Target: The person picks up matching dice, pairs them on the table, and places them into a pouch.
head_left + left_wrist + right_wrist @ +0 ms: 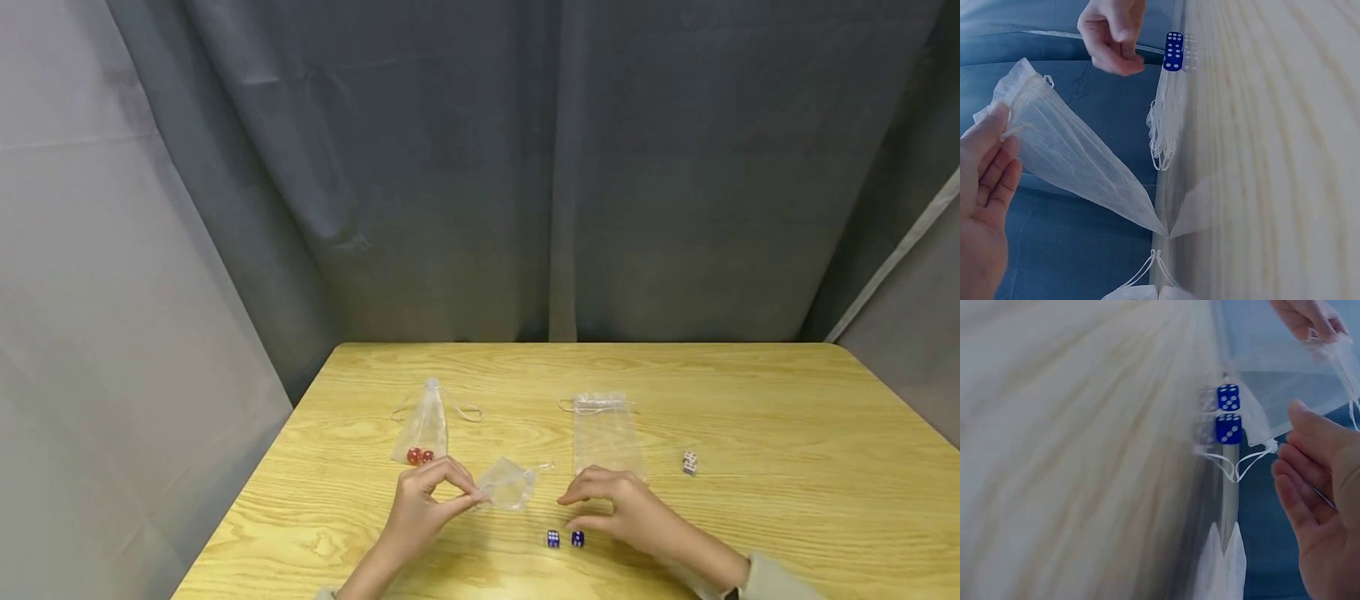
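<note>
My left hand (422, 498) pinches a small sheer white drawstring bag (512, 485) near its mouth between thumb and fingertips. In the left wrist view the bag (1079, 147) hangs at a slant, its lower corner right at the tabletop, with nothing visible inside. My right hand (621, 507) hovers with thumb and fingers apart and holds nothing. Just below its fingertips, one blue die (577, 539) sits on the table, and a second blue die (553, 539) stands to its left. Both dice have white pips, and the right wrist view shows them close beside the hand.
On the wooden table (787, 417), a drawstring bag (429, 421) with red dice (414, 456) inside stands at the left. Another sheer bag (606, 433) lies flat beyond my right hand. White dice (690, 463) sit farther right. Grey curtains (450, 167) hang behind the table.
</note>
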`<state>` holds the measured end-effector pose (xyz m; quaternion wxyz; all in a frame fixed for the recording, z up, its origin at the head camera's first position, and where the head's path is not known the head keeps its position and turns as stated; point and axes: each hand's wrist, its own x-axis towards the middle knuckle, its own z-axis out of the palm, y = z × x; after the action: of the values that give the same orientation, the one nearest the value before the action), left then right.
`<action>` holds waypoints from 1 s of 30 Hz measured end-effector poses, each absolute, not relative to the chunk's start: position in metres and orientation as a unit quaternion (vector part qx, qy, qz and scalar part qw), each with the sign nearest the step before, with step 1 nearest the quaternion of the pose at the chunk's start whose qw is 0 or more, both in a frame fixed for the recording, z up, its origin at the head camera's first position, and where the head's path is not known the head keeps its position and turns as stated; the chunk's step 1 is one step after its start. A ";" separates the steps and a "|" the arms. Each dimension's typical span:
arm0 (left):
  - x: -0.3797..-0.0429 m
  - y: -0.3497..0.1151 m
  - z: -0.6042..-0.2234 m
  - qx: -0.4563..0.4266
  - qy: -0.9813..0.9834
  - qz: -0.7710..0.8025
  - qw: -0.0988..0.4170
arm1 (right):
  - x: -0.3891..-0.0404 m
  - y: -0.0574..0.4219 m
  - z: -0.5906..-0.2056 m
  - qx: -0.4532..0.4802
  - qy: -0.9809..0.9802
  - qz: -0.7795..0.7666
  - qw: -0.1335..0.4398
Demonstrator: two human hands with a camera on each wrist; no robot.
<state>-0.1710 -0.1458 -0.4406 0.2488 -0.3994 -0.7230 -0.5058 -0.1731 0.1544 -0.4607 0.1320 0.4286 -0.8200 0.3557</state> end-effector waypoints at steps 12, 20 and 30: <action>-0.170 -0.145 -0.440 -0.395 -0.724 -0.518 0.227 | -0.165 0.161 -0.456 0.481 -0.841 0.223 0.112; -0.169 -0.145 -0.440 -0.397 -0.725 -0.518 0.219 | -0.166 0.158 -0.458 0.495 -0.833 0.211 0.132; -0.168 -0.144 -0.439 -0.396 -0.729 -0.518 0.208 | -0.163 0.155 -0.449 0.478 -0.777 0.328 0.244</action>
<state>-0.1680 -0.1444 -0.4395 0.2084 -0.3957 -0.7293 -0.5177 -0.1628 0.1549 -0.4494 0.2438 0.4778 -0.7775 0.3284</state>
